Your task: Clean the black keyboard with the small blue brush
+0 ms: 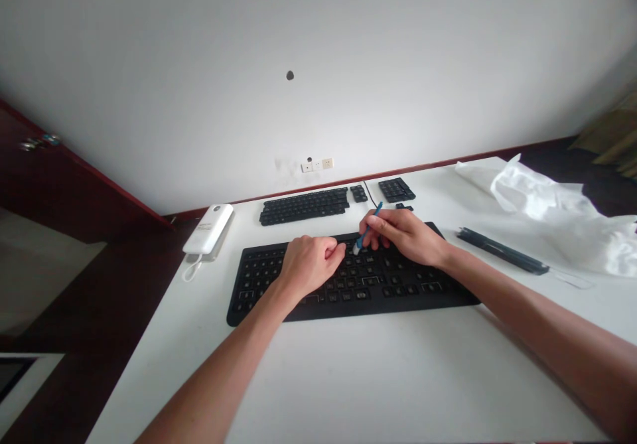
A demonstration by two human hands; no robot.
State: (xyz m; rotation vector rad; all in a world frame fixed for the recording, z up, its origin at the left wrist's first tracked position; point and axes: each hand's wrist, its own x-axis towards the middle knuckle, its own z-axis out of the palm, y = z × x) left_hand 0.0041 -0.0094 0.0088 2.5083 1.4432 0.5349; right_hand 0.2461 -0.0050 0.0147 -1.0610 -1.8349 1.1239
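My right hand [403, 235] pinches a slim blue-handled tool [369, 226] with a white tip [356, 249], which rests among the upper keys of a black computer keyboard [398, 291]. My left hand [309, 265] lies on the keyboard's left half with its fingers curled, and its fingertips sit close to the white tip. Nothing shows in the left hand, though the curled fingers hide a little of the keys beneath.
Behind the keyboard lie a loose black key section [303, 206], a small key block [358, 193] and a keypad section [397, 190]. A white power bank [208, 228] with a cable sits left; a black bar [502, 250] and white plastic sheet [547, 198] lie right.
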